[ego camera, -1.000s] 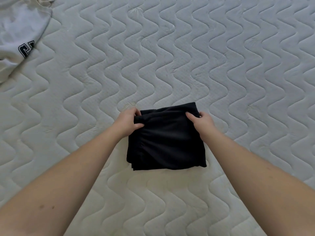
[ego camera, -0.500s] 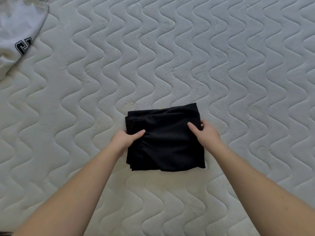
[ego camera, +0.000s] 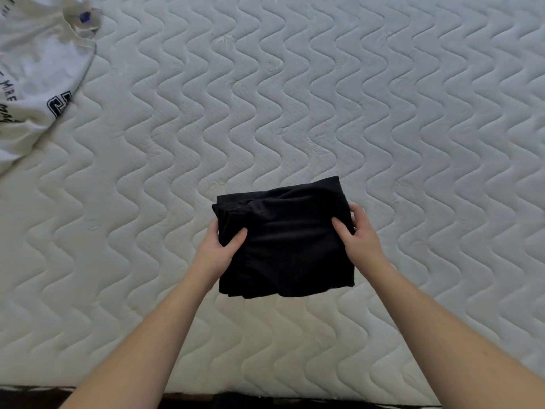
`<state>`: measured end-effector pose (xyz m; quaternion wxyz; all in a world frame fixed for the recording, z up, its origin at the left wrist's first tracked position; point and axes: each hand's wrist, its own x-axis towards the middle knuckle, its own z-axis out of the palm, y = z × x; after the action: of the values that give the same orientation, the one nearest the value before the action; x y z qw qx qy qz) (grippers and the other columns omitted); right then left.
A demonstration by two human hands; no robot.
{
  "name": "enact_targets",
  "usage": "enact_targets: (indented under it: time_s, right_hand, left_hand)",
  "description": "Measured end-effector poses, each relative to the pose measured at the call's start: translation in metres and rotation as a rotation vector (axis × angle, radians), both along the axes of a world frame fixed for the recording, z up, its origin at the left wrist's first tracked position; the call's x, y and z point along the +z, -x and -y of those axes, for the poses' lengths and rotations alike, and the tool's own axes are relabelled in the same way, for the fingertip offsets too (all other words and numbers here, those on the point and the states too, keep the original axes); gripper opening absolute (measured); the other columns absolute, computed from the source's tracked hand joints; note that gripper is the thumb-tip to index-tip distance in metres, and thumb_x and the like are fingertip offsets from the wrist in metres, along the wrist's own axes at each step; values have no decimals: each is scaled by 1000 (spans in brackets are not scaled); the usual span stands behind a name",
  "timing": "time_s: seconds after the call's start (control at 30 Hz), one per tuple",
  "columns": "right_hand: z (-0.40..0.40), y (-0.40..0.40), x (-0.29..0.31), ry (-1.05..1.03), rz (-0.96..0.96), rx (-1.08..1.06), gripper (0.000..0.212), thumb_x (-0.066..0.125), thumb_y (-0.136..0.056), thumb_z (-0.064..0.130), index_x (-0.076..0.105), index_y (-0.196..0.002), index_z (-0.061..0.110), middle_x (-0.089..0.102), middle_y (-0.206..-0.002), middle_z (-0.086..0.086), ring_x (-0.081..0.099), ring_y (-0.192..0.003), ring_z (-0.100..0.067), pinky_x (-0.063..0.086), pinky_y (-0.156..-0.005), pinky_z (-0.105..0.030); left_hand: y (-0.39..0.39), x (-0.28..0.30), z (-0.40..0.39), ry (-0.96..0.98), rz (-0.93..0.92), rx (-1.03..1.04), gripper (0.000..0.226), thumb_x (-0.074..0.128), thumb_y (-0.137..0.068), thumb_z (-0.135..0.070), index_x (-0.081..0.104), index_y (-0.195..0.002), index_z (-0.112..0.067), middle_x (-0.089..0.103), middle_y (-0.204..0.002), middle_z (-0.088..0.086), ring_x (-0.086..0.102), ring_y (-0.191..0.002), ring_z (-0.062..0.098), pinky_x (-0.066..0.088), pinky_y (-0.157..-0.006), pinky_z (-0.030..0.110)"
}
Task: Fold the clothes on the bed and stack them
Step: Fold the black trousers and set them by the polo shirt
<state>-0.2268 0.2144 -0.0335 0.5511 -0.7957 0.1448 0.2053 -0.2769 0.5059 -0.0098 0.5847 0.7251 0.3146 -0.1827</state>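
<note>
Folded black garment [ego camera: 290,240] on quilted mattress [ego camera: 295,98], left hand [ego camera: 219,249] and right hand [ego camera: 355,234] gripping its sides

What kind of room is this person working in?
Most likely a bedroom. The hands work on a bare quilted mattress; the left hand and right hand grip a folded black garment, and a white printed shirt lies nearby.

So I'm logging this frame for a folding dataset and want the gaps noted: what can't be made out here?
- White printed garment, head view: cut off by the left and top edges, so its print and full shape can't be read.
- Fingers of the left hand and right hand: partly tucked under the folded black garment.
- What kind of garment the black one is: hidden by its own folds.
- Mattress: its extent runs past the frame.
</note>
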Motion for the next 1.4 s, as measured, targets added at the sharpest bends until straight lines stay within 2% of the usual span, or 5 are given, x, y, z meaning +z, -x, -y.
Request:
enact_targets:
  time_s: [0.17,0.33,0.53,0.8,1.4]
  right_hand:
    - [42,18,80,-94,31,-65,27,62,-93,38,54,-117,47,68,-110,15,66,-100,-5,52,-90,-33]
    - [85,38,165,-185,78,-154,23,63,-93,36,58,-115,42,69,-107,10,67,-101,-12,54,-87,-34]
    - [126,58,251,-270,136,-193,32,66,-83,42,60,-115,41,70,-110,9,68,-103,-13,54,-88,-36]
    - [150,87,316,-359,222,-207,33,62,-90,24,59,-118,41,68,-112,11,67,-104,-12,54,-86,-32]
    - [153,164,357,-210,385,-434,40,64,-83,29,61,-121,41,68,-115,7,67,-106,-16,52,-91,-38]
  left_hand:
    - [-6,78,21,222,3,-37,56,82,-58,-66,62,-108,-48,72,-106,-16,69,-100,7,56,-79,26]
    - [3,160,50,398,13,-158,59,79,-73,-45,58,-126,-34,70,-118,-2,68,-109,19,57,-85,32]
    - [31,241,98,356,137,-77,40,73,-84,-36,61,-122,-35,71,-114,-5,70,-102,17,59,-75,28]
    - [37,318,132,354,281,-76,35,71,-79,-37,65,-113,-40,73,-106,-4,72,-95,20,58,-68,28]
    - [37,330,132,452,318,-331,48,76,-72,-42,62,-117,-37,74,-101,3,73,-90,28,58,-66,36]
